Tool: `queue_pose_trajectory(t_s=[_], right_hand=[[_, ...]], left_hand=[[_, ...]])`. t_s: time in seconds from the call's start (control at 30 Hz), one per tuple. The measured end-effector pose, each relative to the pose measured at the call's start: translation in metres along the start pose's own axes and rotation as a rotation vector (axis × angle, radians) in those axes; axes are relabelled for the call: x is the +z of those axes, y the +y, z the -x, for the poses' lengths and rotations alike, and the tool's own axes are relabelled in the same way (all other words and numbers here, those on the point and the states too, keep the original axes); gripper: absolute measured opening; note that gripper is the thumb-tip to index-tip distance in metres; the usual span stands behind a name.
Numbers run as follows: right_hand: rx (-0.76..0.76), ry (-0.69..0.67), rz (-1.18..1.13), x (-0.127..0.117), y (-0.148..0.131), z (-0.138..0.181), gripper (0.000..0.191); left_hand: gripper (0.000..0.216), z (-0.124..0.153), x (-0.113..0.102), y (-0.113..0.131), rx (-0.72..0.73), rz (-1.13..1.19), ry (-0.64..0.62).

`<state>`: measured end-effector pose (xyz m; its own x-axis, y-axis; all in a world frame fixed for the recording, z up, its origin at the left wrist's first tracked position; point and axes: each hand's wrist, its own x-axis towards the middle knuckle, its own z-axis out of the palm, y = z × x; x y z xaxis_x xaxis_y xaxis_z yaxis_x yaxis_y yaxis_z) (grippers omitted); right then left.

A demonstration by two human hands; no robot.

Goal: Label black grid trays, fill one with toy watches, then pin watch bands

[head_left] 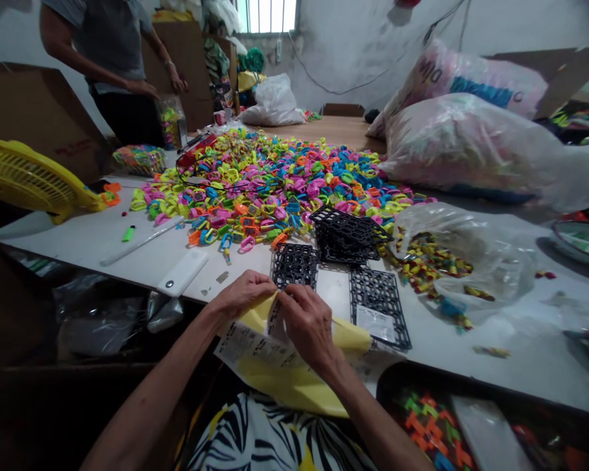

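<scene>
Both my hands pinch a yellow sheet of printed white labels (294, 386) at its upper edge, over my lap and the front of the table. My left hand (243, 292) grips the sheet's top corner with closed fingers. Close beside it, my right hand (307, 324) has its fingers bent at the same edge, where a strip of labels curls up; its exact grip is partly hidden. Just beyond my hands lie a black plastic grid (294, 265) and a stack of such grids (348, 235). Another black grid (380, 301) to the right carries a small white label.
A large heap of colourful plastic toy watches (275, 176) covers the table's middle. At right are an open bag of small yellow-red pieces (471, 261) and big filled sacks (461, 144). A yellow fan (34, 176), a white phone-like device (182, 273) and another person (112, 59) are at left.
</scene>
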<state>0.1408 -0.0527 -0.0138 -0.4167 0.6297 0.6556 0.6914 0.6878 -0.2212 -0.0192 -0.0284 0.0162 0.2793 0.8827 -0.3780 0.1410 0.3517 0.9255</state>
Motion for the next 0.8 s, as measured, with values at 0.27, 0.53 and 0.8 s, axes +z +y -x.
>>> queue_pose_trajectory(t_s=[0.27,0.53,0.8], right_hand=[[-0.027,-0.117,0.061,-0.005,-0.002,0.013,0.022],[0.110,-0.271,-0.100,-0.012,0.013,0.016,0.019],[0.050,-0.181,-0.118,-0.010,0.017,0.016,0.020]], left_hand=[[0.027,-0.002,-0.004,-0.015,0.060,-0.296,-0.027],[0.036,-0.012,0.000,-0.026,0.134,-0.341,-0.120],[0.035,-0.014,-0.002,-0.024,0.125,-0.307,-0.120]])
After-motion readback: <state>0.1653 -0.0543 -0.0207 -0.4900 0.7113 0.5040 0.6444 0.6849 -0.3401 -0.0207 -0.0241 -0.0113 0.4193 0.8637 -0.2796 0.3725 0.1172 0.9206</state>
